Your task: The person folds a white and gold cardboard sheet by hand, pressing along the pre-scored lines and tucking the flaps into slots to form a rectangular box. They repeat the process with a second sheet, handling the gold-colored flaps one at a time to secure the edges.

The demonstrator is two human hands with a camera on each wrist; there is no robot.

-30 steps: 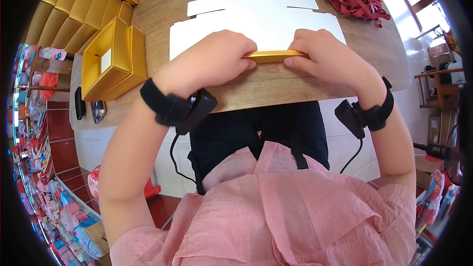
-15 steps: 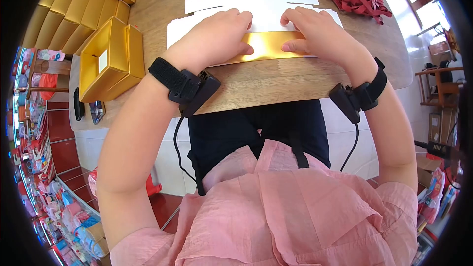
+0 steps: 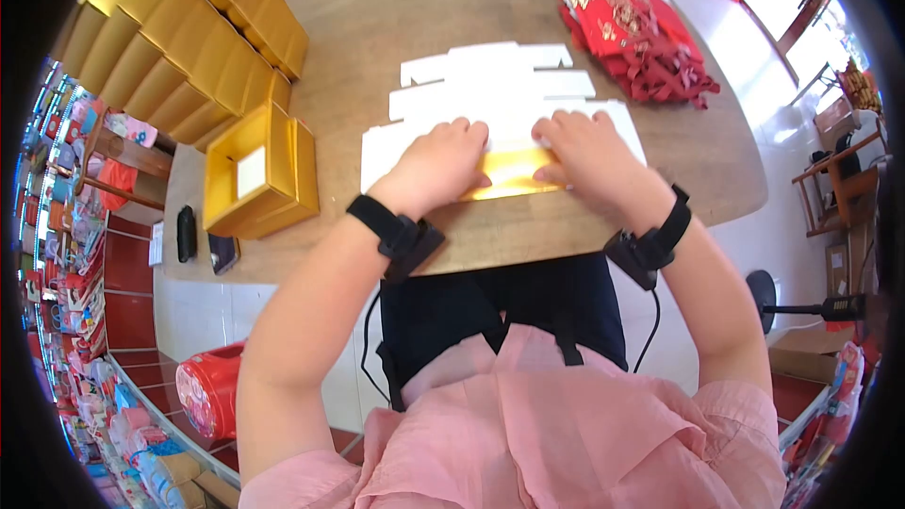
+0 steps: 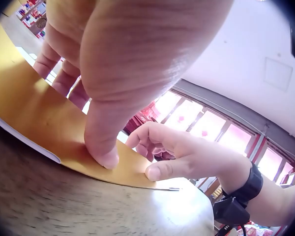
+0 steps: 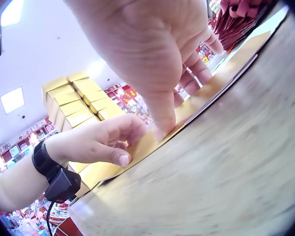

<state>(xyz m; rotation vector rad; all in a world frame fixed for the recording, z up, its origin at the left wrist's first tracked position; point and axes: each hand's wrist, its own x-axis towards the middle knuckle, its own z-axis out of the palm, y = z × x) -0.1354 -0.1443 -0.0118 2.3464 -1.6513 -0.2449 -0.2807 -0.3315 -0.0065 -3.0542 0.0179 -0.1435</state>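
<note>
A flat die-cut cardboard blank (image 3: pixel 490 87) lies on the wooden table, white side up. Its near edge is folded over, showing a shiny gold strip (image 3: pixel 517 172). My left hand (image 3: pixel 439 164) rests on the strip's left part, thumb (image 4: pixel 104 156) pressed on the gold face and the other fingers reaching past onto the white board. On the right part, my right hand (image 3: pixel 592 156) does likewise, its thumb (image 5: pixel 163 129) down on the gold. The strip bows slightly up from the table in the left wrist view.
Open gold boxes (image 3: pixel 264 174) stand at the left, with stacked gold boxes (image 3: pixel 179 28) behind them. Red bags (image 3: pixel 641 38) with dark red ribbon handles lie at the back right. A black case (image 3: pixel 187 233) sits near the table's left edge.
The gold strip, first gripped as a narrow raised edge, now lies folded over toward me. Both hands have gone from gripping it to pressing on it. The head view has shifted.
</note>
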